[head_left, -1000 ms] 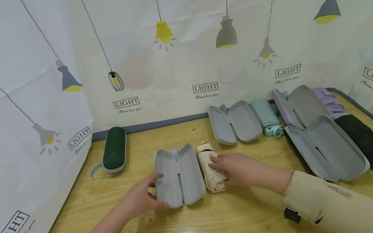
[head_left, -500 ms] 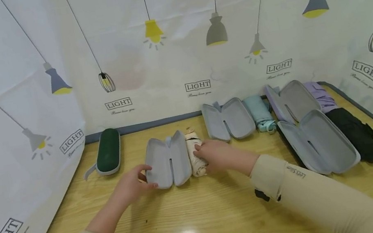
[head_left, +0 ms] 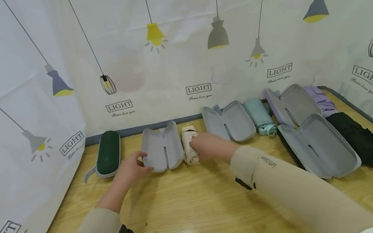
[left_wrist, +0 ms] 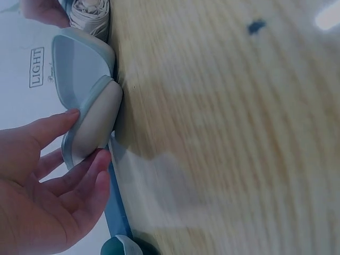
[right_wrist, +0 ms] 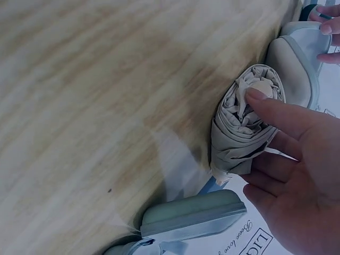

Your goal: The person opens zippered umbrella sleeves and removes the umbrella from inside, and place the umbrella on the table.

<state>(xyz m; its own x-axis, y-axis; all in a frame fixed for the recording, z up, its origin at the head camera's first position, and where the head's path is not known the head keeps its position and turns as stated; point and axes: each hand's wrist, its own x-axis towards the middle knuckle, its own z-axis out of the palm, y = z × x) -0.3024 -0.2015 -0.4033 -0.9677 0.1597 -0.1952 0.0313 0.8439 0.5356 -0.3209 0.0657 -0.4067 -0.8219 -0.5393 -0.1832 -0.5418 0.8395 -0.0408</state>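
My left hand (head_left: 131, 168) grips the left edge of an open hard case (head_left: 155, 149), thumb on the rim and fingers against its outer side in the left wrist view. The case has a grey lining, a cream outside and a slit along its hinge. Right beside it, my right hand (head_left: 208, 146) holds a cream folded compact umbrella (head_left: 189, 149) that lies on the table. In the right wrist view the thumb touches the umbrella's round end knob (right_wrist: 263, 89), and the fingers lie along the rolled cloth's far side.
A closed green case (head_left: 108, 153) lies left. To the right are an open grey-lined case (head_left: 238, 122), a folded teal umbrella (head_left: 259, 115), a purple case (head_left: 298, 103), a purple umbrella (head_left: 318, 99), another open case (head_left: 335, 144) and a black umbrella (head_left: 361, 140). A printed sheet (head_left: 164, 74) stands behind.
Both hands have moved the open case and the cream umbrella away across the table, toward the back edge. These now stand in line with the green case. The head view has also shifted.
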